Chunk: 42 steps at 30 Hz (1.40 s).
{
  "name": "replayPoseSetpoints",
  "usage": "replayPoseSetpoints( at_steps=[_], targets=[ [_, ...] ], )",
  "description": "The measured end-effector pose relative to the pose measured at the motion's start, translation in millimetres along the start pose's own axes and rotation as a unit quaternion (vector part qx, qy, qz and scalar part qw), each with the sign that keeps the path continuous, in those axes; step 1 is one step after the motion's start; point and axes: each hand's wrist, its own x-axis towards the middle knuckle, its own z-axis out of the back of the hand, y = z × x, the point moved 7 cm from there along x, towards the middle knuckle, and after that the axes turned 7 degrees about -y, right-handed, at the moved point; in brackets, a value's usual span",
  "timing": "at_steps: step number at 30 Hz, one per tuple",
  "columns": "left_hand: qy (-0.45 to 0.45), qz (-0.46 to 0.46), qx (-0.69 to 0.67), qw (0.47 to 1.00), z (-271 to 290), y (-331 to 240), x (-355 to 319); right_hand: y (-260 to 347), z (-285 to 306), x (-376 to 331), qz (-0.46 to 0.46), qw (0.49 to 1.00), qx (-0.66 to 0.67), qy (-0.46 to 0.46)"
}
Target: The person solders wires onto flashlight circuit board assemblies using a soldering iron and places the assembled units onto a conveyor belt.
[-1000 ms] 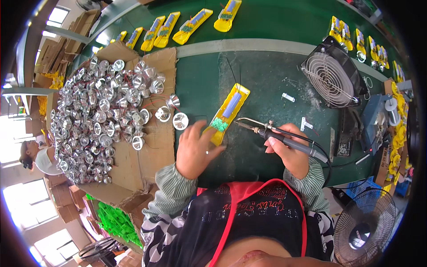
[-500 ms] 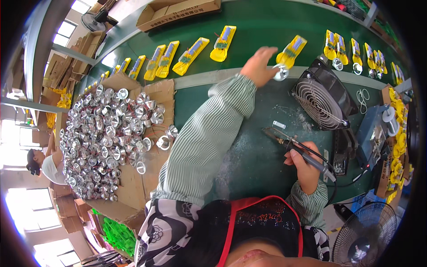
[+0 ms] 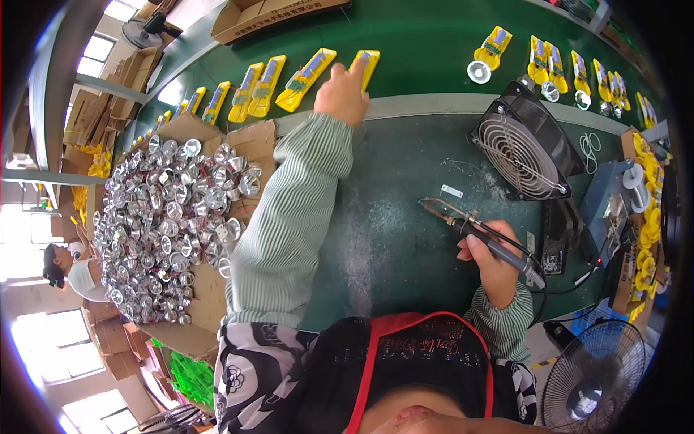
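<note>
The left hand [image 3: 343,95] is stretched out past the grey rail [image 3: 426,105], where the lower part of a yellow casing [image 3: 371,65] is covered by it; whether the casing is gripped or merely touched cannot be told. By the right hand [image 3: 491,269] a soldering iron [image 3: 499,253] is gripped, its tip pointed up and to the left above the green worktop [image 3: 412,275], near a small white part [image 3: 452,191].

To the left of the covered casing, more yellow casings [image 3: 306,79] are lined up at a slant, fitted with blue cells and green boards. Well to the right, another casing [image 3: 493,48] is seen with a round reflector [image 3: 478,71] at its lower end. Many silvery reflectors [image 3: 170,228] are heaped in a cardboard box [image 3: 206,293] beside the left sleeve [image 3: 282,231]. On the right, a square black fan [image 3: 528,145] is set near a soldering station [image 3: 606,199].
</note>
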Motion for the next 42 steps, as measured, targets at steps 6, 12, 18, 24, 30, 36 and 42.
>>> replayPoseSetpoints(
  at_steps=[6, 12, 18, 24, 30, 36, 42],
  targets=[
    [0.004, -0.093, -0.034, 0.995, 42, -17, -159, 6, -6, -12, 0.018, 1.0, -0.006, 0.006],
    [0.067, -0.059, -0.035, 0.995, 37, -19, -277, 10, -22, -22, 0.042, 0.997, -0.015, 0.057],
    [-0.101, -0.023, -0.047, 0.993, 70, 27, -267, 12, -34, -34, 0.038, 0.996, -0.029, 0.079],
    [-0.026, -0.117, 0.152, 0.981, 25, 49, -240, 10, -52, -47, 0.035, 0.992, -0.028, 0.115],
    [-0.087, -0.008, -0.151, 0.985, 43, 62, -255, 1, -59, -52, 0.021, 0.988, -0.024, 0.15],
    [-0.075, -0.001, -0.212, 0.975, 48, 37, -276, -10, -82, -54, 0.014, 0.979, -0.018, 0.205],
    [-0.05, 0.026, -0.248, 0.967, 34, 38, -280, -23, -97, -50, -0.031, 0.976, -0.003, 0.216]
  ],
)
